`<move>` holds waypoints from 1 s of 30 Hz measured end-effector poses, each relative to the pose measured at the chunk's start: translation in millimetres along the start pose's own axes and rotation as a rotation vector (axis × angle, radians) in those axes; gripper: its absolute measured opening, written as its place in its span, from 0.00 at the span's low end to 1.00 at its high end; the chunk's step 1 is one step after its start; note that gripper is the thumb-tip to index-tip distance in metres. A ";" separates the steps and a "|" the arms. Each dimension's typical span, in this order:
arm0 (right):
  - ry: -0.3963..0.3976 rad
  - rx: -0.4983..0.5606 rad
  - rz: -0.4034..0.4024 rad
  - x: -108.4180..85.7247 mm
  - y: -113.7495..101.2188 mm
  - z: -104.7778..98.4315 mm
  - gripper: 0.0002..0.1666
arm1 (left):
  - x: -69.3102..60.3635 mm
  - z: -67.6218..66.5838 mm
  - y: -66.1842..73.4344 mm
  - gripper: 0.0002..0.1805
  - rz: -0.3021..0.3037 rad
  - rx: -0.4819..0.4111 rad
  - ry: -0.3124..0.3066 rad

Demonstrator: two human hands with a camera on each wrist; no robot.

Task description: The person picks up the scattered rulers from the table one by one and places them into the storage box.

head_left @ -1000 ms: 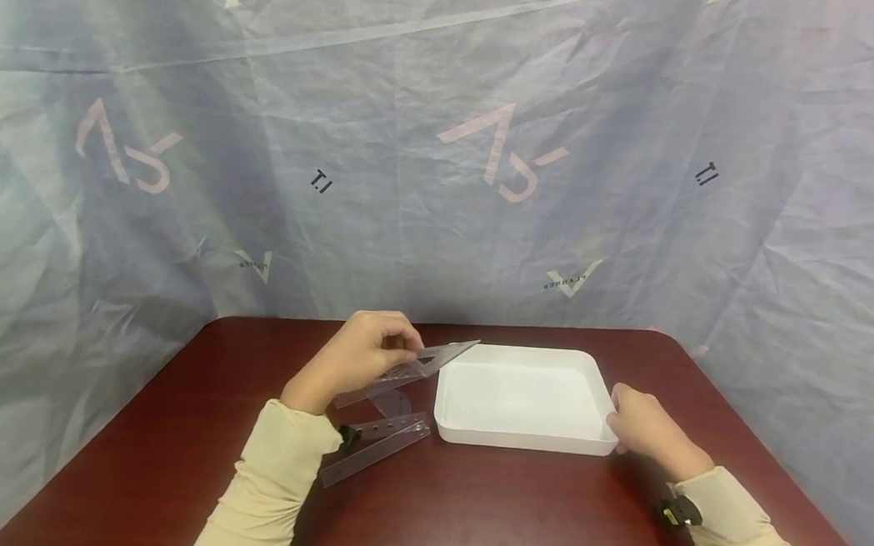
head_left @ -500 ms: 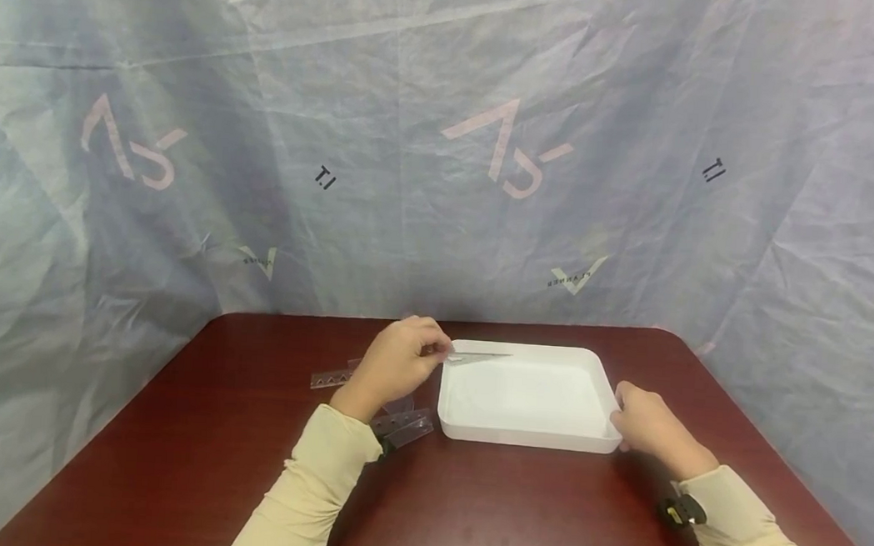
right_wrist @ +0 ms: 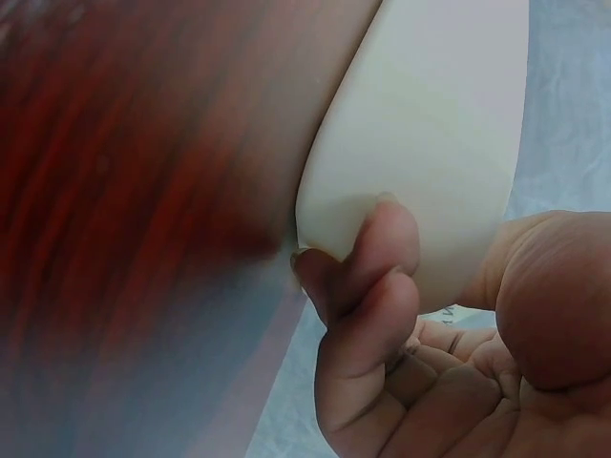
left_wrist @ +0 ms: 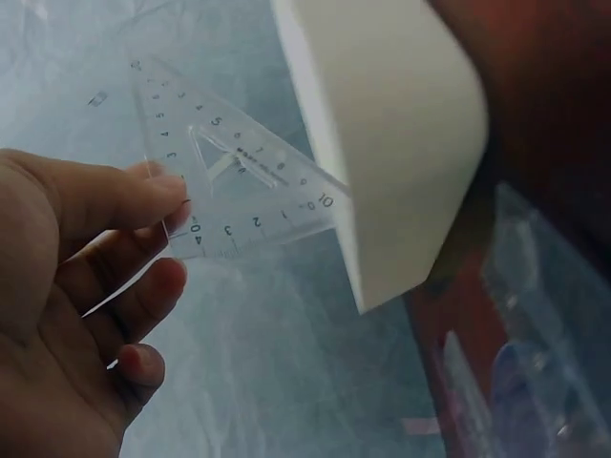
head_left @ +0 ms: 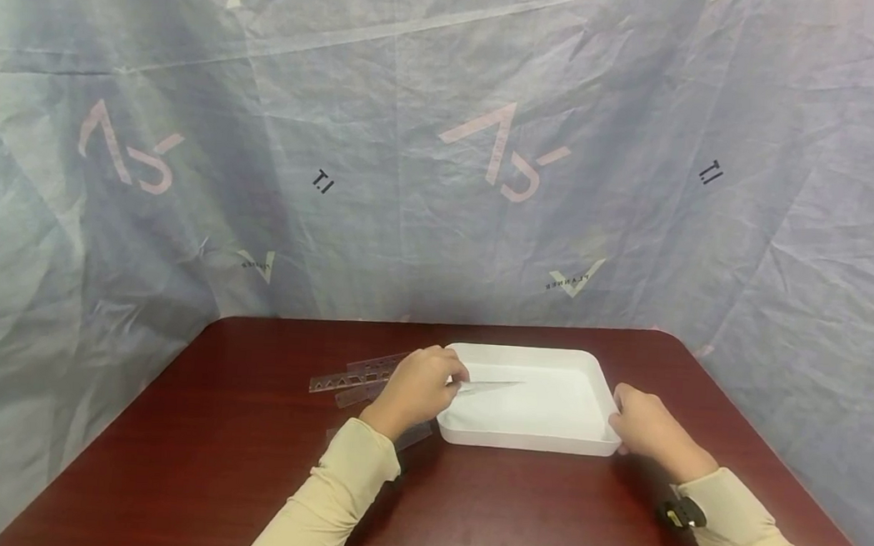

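Observation:
Between thumb and fingers, my left hand [head_left: 423,385] pinches a clear plastic set square [left_wrist: 239,181] with printed number scales and a triangular cutout. In the head view the set square appears nearly edge-on, over the left part of a white rectangular tray [head_left: 532,442]. Whether it touches the tray I cannot tell. My right hand [head_left: 646,424] grips the tray's right wall, fingers curled against the outside and thumb over the rim, as the right wrist view shows.
Left of the tray lie several clear plastic rulers [head_left: 340,381], partly hidden behind my left hand and sleeve. They overlap on the dark red table [head_left: 170,457]. A grey printed cloth [head_left: 383,178] hangs behind the table's far edge.
My left hand has carried the set square rightward from above the rulers to over the tray, then lowered it. My right hand keeps its grip on the tray.

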State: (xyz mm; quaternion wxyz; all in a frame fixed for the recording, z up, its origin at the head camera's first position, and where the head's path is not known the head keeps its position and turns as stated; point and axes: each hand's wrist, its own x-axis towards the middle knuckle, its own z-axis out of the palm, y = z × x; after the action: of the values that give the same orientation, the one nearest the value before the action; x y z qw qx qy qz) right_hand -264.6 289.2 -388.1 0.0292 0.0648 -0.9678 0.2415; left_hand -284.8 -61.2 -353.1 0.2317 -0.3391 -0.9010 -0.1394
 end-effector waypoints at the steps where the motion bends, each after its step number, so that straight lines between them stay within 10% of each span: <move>1: 0.001 0.000 0.000 0.0 -0.1 -0.1 0.03 | 0.0 2.5 0.7 0.09 0.007 0.002 -0.006; 16: 0.010 -0.017 -0.011 1.7 1.0 0.0 0.03 | -0.6 14.6 4.0 0.06 -0.013 -0.057 -0.094; 30: 0.016 -0.022 -0.017 1.5 1.8 -0.3 0.03 | -6.3 -18.1 -5.1 0.07 -0.052 -0.122 -0.245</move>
State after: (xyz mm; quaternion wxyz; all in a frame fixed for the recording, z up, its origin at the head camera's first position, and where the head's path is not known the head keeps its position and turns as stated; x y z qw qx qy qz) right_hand -266.4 290.7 -388.6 0.0398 0.0708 -0.9695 0.2312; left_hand -278.3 -75.8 -341.4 0.0951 -0.3436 -0.9210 -0.1572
